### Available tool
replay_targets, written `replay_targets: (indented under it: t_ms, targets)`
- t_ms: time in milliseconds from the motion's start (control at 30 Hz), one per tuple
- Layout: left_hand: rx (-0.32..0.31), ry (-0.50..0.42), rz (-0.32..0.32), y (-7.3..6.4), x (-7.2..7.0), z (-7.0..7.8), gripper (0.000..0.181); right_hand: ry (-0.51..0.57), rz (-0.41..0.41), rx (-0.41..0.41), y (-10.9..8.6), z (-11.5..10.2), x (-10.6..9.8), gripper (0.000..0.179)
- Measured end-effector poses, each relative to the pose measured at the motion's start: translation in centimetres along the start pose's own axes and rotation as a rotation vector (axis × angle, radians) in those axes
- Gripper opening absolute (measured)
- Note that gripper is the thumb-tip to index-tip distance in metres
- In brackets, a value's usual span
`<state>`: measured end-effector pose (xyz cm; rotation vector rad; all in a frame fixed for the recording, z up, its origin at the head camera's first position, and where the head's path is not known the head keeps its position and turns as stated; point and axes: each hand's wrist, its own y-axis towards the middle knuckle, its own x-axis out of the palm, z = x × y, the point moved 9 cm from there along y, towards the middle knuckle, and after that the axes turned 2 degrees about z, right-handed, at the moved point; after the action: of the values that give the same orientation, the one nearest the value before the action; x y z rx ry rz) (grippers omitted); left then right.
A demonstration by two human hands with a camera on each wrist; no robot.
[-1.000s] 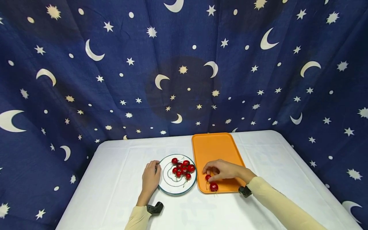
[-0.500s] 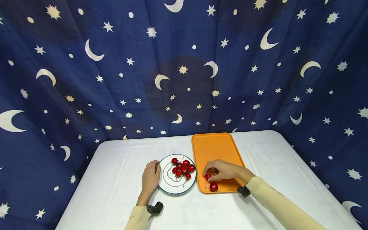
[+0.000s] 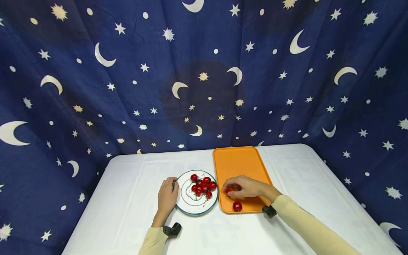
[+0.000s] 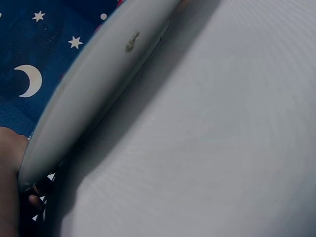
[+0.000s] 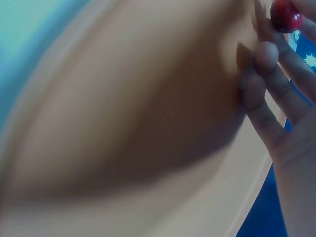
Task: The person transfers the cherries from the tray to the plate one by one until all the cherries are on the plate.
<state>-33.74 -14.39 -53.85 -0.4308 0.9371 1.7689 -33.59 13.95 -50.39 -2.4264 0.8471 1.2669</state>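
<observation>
In the head view my left hand (image 3: 168, 196) holds the left rim of a white plate (image 3: 186, 203) with a dark green edge. The left wrist view shows the plate (image 4: 84, 89) from its underside, with the hand at its rim and a fingertip beneath. Several red cherries (image 3: 204, 188) with stems lie on the plate. Over the front of the orange tray (image 3: 239, 161), my right hand (image 3: 245, 186) pinches a cherry (image 5: 286, 17) between thumb and index finger. The other fingers hang bent beside it, close over the tray. Another cherry (image 3: 237, 206) lies near the tray's front edge.
The tray stands right beside the plate on a table covered with a white cloth (image 3: 127, 209). Behind and around the table hangs a dark blue curtain (image 3: 204, 88) with moons and stars.
My right hand has closed its fingertips on the cherry and shifted it slightly left and away from the front edge. The left hand and plate stay put.
</observation>
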Motion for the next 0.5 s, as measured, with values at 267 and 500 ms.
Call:
replay_targets:
  t_ms: [267, 500]
  targets:
    - [-0.001, -0.009, 0.005, 0.0, -0.13, 0.14, 0.024, -0.006, 0.048, 0.005, 0.51, -0.11, -0.42, 0.019]
    - [0.008, 0.003, 0.006, 0.01, -0.22, 0.15, 0.024, 0.034, 0.05, 0.015, 0.9, -0.18, -0.55, 0.014]
